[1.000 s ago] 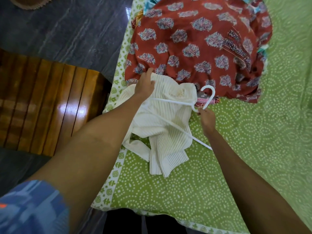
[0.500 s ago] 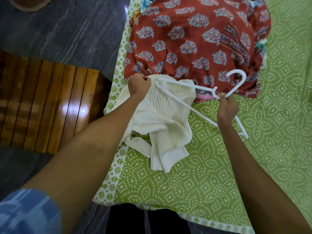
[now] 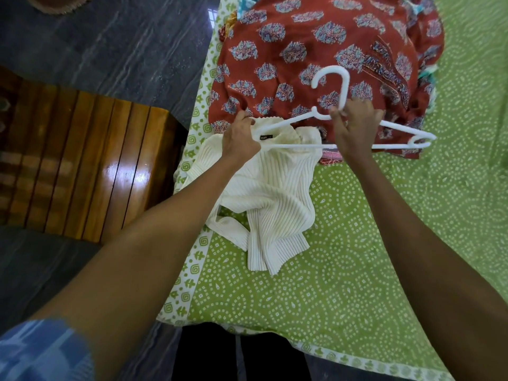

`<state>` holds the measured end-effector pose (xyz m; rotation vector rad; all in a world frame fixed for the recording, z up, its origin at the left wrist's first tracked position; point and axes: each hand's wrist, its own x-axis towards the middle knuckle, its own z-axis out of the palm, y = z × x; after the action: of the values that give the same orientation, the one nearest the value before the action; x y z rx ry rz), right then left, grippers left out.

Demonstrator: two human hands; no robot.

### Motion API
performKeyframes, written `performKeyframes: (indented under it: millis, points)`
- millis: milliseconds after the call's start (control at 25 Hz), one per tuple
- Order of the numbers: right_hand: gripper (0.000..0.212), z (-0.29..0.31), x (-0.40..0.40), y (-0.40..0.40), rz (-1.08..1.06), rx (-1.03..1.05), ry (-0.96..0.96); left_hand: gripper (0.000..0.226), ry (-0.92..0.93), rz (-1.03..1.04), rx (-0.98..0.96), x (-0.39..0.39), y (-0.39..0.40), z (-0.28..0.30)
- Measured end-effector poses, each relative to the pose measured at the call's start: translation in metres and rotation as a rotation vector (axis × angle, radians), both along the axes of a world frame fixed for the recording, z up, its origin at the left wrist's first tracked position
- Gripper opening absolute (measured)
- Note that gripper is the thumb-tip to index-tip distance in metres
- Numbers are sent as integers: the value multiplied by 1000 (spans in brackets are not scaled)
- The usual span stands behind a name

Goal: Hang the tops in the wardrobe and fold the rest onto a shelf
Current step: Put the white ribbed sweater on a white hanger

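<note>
A green dotted bedsheet was spread nearest, and a cream ribbed top was crumpled on it near its left edge. The top's collar was pinched by the closed fingers of the left hand. A white plastic hanger was gripped at the neck by the right hand, its left end at the collar. Farther off, a red printed garment was heaped.

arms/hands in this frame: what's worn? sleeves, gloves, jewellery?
Both hands bare: left hand and right hand show no gloves, rings or watch. Both forearms are uncovered to the elbow. Only clothing visible is a short blue patterned sleeve on the left upper arm, with paler blue patches. Right sleeve is out of frame.
</note>
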<state>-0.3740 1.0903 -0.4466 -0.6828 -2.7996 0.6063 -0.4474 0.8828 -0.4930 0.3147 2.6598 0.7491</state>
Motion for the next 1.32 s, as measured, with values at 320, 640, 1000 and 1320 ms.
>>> performKeyframes:
  millis: [320, 640, 1000, 1320]
  points:
    - [25, -34, -24, -61, 213, -489, -129, 45, -21, -37, 539, 12, -7, 19]
    - [12, -43, -40, -72, 127, -623, -180, 27, -103, -96, 172, -6, -89, -13]
    - [22, -51, -38, -52, 233, -435, -298, 26, -150, 77, 330, -11, -76, -23]
    - [30, -63, -30, -37, 160, -464, -332, 29, -228, 269, 439, -10, -67, -22]
